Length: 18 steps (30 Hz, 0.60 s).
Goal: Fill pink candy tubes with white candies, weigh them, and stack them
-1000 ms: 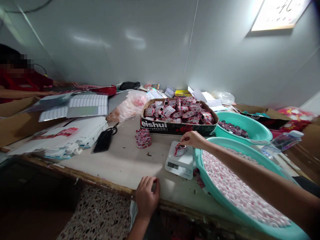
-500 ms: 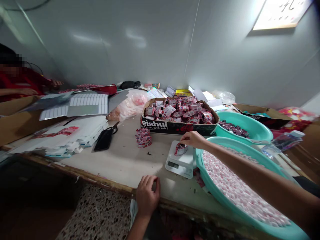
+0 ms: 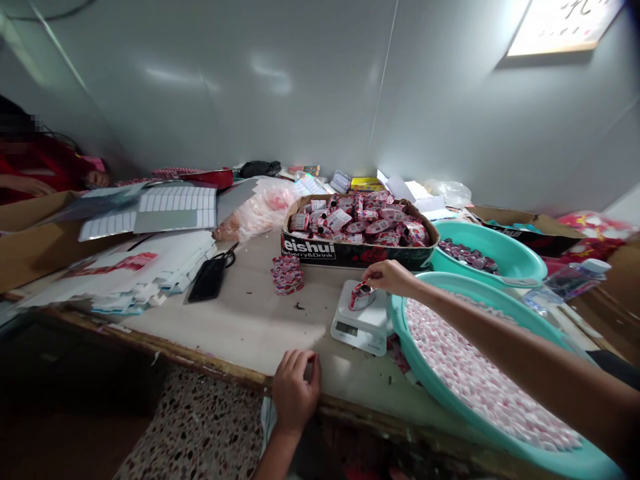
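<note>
Right hand (image 3: 387,275) bent downward, fingertips narrowed at the small pink-printed carton (image 3: 361,300) on the flat white scale (image 3: 359,341), grip unclear; left hand (image 3: 296,385) is half-curled at the pale wood-edged table (image 3: 230,320), contents hidden.

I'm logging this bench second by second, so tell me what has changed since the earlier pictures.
The co-worker's hand has drawn back to the left, toward their body. Nothing was visibly picked up or let go. The right hand stays at the small box on the scale, the left hand at the table edge.
</note>
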Tool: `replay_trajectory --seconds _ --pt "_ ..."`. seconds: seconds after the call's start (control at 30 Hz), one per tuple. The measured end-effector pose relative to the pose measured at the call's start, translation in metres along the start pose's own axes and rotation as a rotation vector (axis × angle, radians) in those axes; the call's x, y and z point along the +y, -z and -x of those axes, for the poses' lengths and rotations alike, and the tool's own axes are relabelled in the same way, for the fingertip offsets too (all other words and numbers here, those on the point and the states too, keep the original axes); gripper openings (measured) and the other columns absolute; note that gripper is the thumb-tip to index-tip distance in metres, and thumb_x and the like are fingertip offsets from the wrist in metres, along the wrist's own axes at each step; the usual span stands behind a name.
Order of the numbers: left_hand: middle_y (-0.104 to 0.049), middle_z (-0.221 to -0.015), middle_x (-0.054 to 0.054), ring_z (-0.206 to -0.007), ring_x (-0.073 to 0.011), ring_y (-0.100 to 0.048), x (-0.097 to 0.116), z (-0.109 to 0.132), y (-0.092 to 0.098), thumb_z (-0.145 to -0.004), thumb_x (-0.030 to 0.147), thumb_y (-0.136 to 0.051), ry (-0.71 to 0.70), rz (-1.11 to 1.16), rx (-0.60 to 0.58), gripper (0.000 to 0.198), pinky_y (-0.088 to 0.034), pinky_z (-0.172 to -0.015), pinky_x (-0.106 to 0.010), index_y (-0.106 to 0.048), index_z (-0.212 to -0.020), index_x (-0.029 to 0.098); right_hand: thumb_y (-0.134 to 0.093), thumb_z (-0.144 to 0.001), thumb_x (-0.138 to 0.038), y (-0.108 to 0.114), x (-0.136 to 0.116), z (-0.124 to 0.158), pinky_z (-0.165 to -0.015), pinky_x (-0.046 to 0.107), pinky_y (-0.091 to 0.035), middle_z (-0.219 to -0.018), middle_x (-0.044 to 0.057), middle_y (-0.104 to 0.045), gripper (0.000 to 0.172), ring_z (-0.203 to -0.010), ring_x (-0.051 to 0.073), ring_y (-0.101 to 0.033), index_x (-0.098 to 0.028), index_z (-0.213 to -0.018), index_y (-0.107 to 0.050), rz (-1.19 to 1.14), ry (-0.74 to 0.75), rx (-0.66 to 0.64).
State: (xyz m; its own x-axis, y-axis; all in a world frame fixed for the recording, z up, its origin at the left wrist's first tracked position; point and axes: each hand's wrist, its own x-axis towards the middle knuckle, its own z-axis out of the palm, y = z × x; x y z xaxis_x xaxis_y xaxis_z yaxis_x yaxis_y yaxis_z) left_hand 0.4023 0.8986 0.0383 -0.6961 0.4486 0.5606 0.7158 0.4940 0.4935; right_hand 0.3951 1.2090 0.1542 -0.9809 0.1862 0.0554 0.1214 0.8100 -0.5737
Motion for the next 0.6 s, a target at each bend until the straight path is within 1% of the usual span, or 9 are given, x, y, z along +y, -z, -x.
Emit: replay_trajectory --seconds 0.23,0.4,0.53,0.6 --pt "-0.062 -0.077 -0.002 -0.078 -0.0177 -0.057 -0.001 0.001 0.000 -0.090 0.025 -0.050 0.004 -0.003 -0.007 0.014 -0.043 -0.073 -0.029 -0.060 -0.082 0.021 -0.060 -0.070 -0.022 0.000 0.000 0.002 -0.056 0.019 -0.042 -0.067 -0.001 -0.069 0.015 -0.063 0.013 -0.061 -0.017 -0.079 -0.071 -0.011 -0.013 0.004" --pt "-0.063 -0.077 -0.003 -0.078 -0.0182 -0.058 -0.001 0.000 0.001 -0.090 0.024 -0.049 -0.006 0.006 -0.004 0.014 -0.044 -0.073 -0.030 -0.060 -0.082 0.021 -0.060 -0.072 -0.027 0.005 0.001 0.004 -0.057 0.020 -0.041 -0.066 0.000 -0.069 0.017 -0.061 0.013 -0.059 -0.017 -0.078 -0.072 0.010 0.004 0.027" --pt "-0.063 -0.077 -0.002 -0.077 -0.0179 -0.058 -0.001 0.000 0.000 -0.090 0.023 -0.049 -0.001 -0.009 -0.008 0.014 -0.043 -0.072 -0.030 -0.060 -0.081 0.021 -0.060 -0.074 -0.033 0.021 0.007 0.019 -0.058 0.021 -0.042 -0.069 0.001 -0.069 0.020 -0.064 0.014 -0.060 -0.018 -0.079 -0.072 0.013 -0.023 0.085" --pt "-0.062 -0.076 -0.002 -0.077 -0.0175 -0.058 -0.002 0.000 -0.002 -0.090 0.022 -0.049 -0.008 -0.015 0.002 0.014 -0.043 -0.073 -0.030 -0.059 -0.081 0.021 -0.059 -0.076 -0.036 0.036 0.014 0.037 -0.060 0.022 -0.044 -0.076 0.002 -0.071 0.023 -0.068 0.016 -0.062 -0.018 -0.083 -0.072 -0.016 -0.044 0.064"
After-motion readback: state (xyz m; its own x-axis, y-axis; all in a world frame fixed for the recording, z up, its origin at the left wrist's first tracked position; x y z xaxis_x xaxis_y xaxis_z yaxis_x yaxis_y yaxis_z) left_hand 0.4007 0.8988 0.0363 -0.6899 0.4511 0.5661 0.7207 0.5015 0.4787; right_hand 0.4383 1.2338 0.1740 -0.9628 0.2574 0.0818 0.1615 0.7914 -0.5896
